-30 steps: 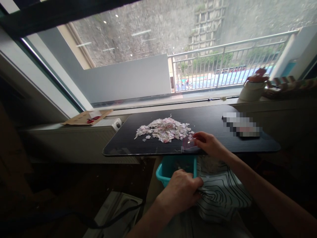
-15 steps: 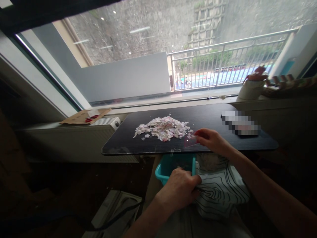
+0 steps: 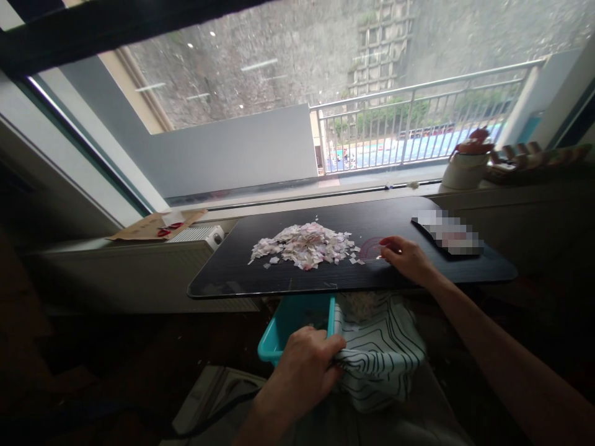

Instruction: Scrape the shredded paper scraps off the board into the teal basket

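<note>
A heap of small pink and white paper scraps (image 3: 304, 243) lies on a black tabletop (image 3: 260, 279). My right hand (image 3: 408, 258) rests on the table just right of the heap, fingers pinched on a clear pinkish plastic piece (image 3: 372, 248) that touches the surface. Below the table's front edge my left hand (image 3: 304, 371) is closed on the near rim of a teal plastic bin (image 3: 288, 322), together with a white cloth with black line pattern (image 3: 379, 359) draped beside it. More scraps show inside the cloth.
A blurred dark flat object (image 3: 446, 232) lies at the table's right. A white pot with a red lid (image 3: 465, 167) stands on the windowsill. A brown envelope (image 3: 155, 225) and a white radiator (image 3: 198, 234) are at the left. A dark cable (image 3: 204, 415) runs along the floor.
My right hand has slid the clear plastic piece from the table's front edge back onto the surface beside the heap. The left hand and teal bin shifted a little leftward.
</note>
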`<action>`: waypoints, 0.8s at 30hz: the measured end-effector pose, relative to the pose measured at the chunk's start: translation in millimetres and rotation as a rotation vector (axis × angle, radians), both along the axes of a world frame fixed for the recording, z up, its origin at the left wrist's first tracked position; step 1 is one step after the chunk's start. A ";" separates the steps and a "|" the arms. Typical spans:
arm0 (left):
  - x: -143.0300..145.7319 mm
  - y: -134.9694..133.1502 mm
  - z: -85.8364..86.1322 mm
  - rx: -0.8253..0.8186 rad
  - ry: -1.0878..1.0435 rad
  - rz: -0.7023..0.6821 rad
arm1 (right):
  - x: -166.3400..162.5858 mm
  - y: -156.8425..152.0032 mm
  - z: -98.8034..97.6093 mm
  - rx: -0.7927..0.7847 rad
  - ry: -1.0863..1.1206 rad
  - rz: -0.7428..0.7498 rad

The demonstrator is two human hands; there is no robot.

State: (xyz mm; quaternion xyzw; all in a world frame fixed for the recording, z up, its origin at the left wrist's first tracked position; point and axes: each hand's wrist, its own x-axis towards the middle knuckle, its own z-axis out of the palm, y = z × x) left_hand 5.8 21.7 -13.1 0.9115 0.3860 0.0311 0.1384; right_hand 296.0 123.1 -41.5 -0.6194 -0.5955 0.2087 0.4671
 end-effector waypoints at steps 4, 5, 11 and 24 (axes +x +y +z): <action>-0.2 0.5 -5.5 -0.018 -0.023 0.060 | 1.8 -0.4 6.3 -0.023 -0.033 -0.022; -0.5 0.4 -7.0 -0.019 -0.027 0.069 | 0.6 2.3 6.9 -0.005 -0.030 -0.031; -2.7 -2.1 -11.3 -0.024 -0.045 0.095 | -12.1 23.3 -1.0 0.057 -0.011 -0.037; -1.8 -2.3 -12.2 -0.031 -0.044 0.093 | -19.2 -4.6 1.1 -0.039 0.048 0.056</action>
